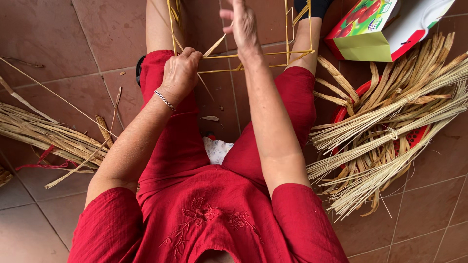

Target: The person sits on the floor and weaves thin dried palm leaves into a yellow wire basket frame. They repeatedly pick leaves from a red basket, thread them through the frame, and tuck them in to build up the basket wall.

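Head view, left hand: the left hand (180,73) is closed in a fist around a pale straw strip (214,45) that runs up and outward from the knuckles toward the frame.
Head view, right hand: the right hand (242,24) is raised just beyond the fist, fingers loosely spread; it seems to pinch or guide a strand, but I cannot tell whether it truly holds one.
Work piece: a yellow stick frame (273,53) stands between the knees, just past both hands, its horizontal bars touching the strip.
Progress: only bare bars and a few strands show; by my judgement the weaving is at an early stage, most of it not yet done.
Supplies: a straw bundle (390,131) over a red basket (341,109) lies outside the right arm; loose reeds (44,131) outside the left arm; a cardboard box (375,29) beyond the bundle.
Hidden: the frame's top is cut off by the edge; the right fingertips blur.
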